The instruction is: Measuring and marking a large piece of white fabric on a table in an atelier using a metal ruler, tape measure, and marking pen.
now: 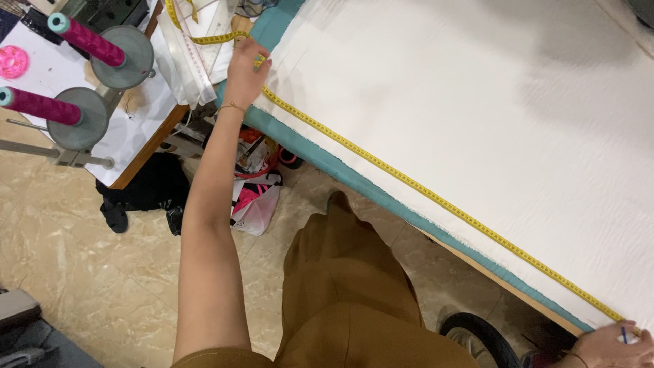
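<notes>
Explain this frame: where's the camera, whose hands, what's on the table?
One view only: a camera on a person's head, looking down past their brown clothing, no robot. Their left hand pins a yellow tape measure at the far end of white fabric. Their right hand, at the picture's bottom right corner, holds the tape's near end along with a blue pen. The tape runs taut along the cloth's edge, over a teal table cover. At upper left stand two magenta thread cones.
</notes>
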